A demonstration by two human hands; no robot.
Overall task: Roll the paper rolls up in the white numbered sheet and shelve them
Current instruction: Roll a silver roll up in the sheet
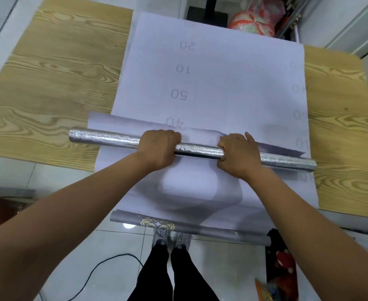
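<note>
The white numbered sheet [233, 83] lies spread down the middle of a wood-grain table [55, 72], and its near end hangs over the front edge. A long silver foil roll [105, 137] lies crosswise on the sheet. My left hand [159, 146] grips this roll left of its middle, while my right hand [237, 155] grips it right of its middle. Just behind the silver roll lies a pale paper roll [122, 121], partly covered by my hands. At the sheet's hanging end is a rolled-up grey part with a gold pattern [157, 223].
The table's wood surface shows on both sides of the sheet. A black stand base [207, 15] and coloured bags [257, 18] sit behind the table. A black cable [96, 270] lies on the tiled floor near my feet. More bags [280, 268] stand at lower right.
</note>
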